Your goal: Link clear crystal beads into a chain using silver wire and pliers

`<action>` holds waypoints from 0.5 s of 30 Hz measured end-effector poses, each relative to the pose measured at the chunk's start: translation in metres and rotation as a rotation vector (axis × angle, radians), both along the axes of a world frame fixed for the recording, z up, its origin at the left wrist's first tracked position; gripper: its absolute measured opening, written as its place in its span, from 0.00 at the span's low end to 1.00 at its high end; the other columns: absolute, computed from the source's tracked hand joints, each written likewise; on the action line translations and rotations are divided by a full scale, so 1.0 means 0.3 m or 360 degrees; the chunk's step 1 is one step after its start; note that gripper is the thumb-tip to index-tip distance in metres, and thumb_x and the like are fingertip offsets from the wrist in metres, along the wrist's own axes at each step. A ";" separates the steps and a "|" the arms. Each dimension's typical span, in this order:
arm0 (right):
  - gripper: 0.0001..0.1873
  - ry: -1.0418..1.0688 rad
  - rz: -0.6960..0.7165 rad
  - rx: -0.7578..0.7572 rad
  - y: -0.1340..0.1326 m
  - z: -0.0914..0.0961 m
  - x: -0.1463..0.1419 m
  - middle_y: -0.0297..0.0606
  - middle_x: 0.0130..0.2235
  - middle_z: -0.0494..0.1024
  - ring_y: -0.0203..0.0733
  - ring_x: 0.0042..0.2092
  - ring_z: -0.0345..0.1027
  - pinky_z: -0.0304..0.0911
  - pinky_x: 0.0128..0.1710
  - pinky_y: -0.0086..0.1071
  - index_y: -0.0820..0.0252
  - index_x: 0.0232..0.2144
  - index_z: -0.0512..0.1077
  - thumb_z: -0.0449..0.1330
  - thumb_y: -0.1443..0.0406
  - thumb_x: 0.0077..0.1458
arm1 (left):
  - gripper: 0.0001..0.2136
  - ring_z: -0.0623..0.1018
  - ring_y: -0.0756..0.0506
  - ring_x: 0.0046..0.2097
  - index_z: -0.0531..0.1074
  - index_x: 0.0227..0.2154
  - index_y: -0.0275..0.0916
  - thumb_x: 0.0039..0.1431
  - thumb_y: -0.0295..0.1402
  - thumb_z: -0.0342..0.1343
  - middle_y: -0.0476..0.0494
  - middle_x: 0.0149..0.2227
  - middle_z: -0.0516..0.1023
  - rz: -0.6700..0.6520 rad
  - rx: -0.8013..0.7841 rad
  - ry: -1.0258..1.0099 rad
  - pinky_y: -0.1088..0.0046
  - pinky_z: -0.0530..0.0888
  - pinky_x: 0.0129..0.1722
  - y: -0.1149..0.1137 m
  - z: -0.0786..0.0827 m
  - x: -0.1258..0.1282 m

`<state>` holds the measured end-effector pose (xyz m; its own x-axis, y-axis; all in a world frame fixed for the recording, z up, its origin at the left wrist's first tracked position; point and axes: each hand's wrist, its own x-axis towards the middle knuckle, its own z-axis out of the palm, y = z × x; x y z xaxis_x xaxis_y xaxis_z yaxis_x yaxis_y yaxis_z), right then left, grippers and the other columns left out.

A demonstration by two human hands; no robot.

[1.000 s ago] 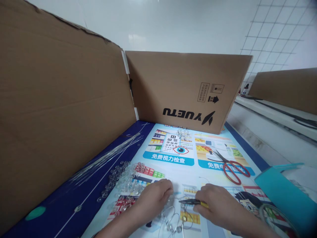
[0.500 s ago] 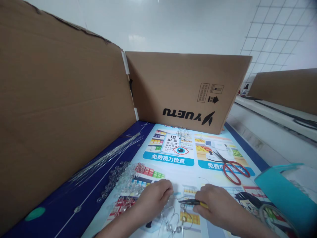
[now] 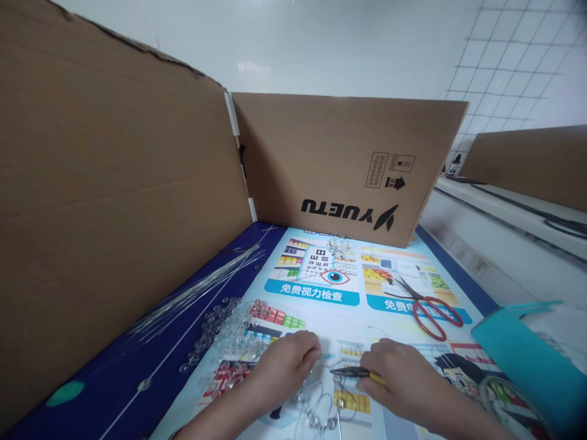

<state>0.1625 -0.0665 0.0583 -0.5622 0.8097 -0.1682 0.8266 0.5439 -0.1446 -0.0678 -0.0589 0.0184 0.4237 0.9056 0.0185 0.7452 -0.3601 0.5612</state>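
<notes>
My left hand (image 3: 285, 365) is curled at the near edge of the printed poster (image 3: 316, 287), its fingers pinched on a thin wire (image 3: 326, 366) beside a heap of clear beads (image 3: 238, 335). My right hand (image 3: 403, 374) grips small pliers (image 3: 351, 371) with a yellow handle, the dark tip pointing left toward the left hand's fingertips. Wire loops with beads (image 3: 321, 409) lie just below the two hands.
Red-handled scissors (image 3: 428, 308) lie to the right on the poster. A bundle of straight wires (image 3: 197, 290) lies on the blue strip at left. Cardboard walls (image 3: 339, 165) stand at the left and back. A teal box (image 3: 532, 360) sits at the right.
</notes>
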 end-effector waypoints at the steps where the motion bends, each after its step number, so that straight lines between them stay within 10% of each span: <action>1: 0.11 -0.0001 0.0001 0.0007 0.001 -0.001 0.000 0.36 0.30 0.73 0.42 0.35 0.65 0.47 0.29 0.31 0.57 0.28 0.70 0.53 0.58 0.54 | 0.09 0.71 0.48 0.33 0.66 0.28 0.39 0.61 0.31 0.43 0.48 0.30 0.73 -0.0002 0.0003 -0.0002 0.77 0.61 0.30 0.001 -0.001 -0.001; 15: 0.11 -0.0051 -0.0027 0.0064 -0.005 0.003 -0.001 0.37 0.30 0.73 0.44 0.35 0.64 0.49 0.29 0.32 0.56 0.28 0.70 0.53 0.58 0.55 | 0.08 0.71 0.48 0.32 0.67 0.27 0.39 0.59 0.30 0.45 0.48 0.30 0.73 -0.0022 0.0009 0.0009 0.77 0.61 0.30 0.001 -0.014 -0.008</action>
<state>0.1622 -0.0682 0.0593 -0.5434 0.8254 -0.1532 0.8395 0.5348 -0.0960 -0.0702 -0.0586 0.0142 0.4361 0.8996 0.0210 0.7433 -0.3733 0.5551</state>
